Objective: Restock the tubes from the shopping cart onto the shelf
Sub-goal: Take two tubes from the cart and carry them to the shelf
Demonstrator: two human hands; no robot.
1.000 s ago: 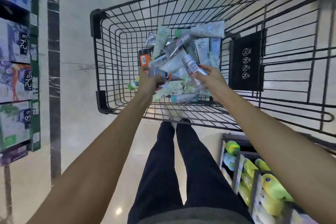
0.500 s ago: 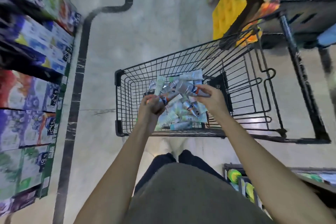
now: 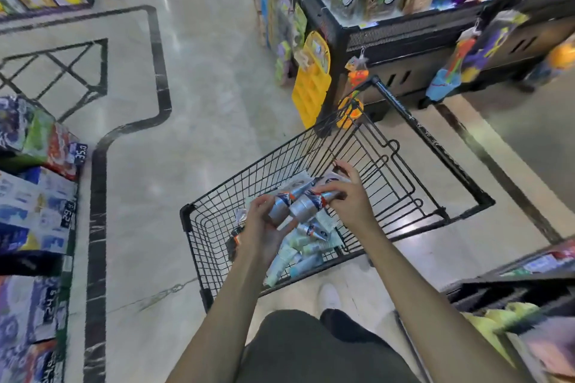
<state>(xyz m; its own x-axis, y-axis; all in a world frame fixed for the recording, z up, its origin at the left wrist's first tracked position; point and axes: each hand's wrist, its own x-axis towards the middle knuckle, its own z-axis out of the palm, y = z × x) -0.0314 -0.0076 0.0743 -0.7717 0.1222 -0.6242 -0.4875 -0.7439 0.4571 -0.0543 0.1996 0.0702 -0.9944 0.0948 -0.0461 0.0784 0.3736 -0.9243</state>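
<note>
Down on the pale marble floor [image 3: 199, 121] with its black inlay lines sits the black wire shopping cart [image 3: 466, 196], flanked by a product shelf [image 3: 404, 28] at the upper right and stacked boxes [image 3: 34, 214] on the left, with a loose pile of tubes [image 3: 298, 255] heaped in the cart's near corner. Above that pile the left hand [image 3: 259, 227] curls around two silver tubes [image 3: 295, 205] with orange-and-blue labels, held side by side. The right hand [image 3: 348, 196] pinches their far end, index finger lifted free.
</note>
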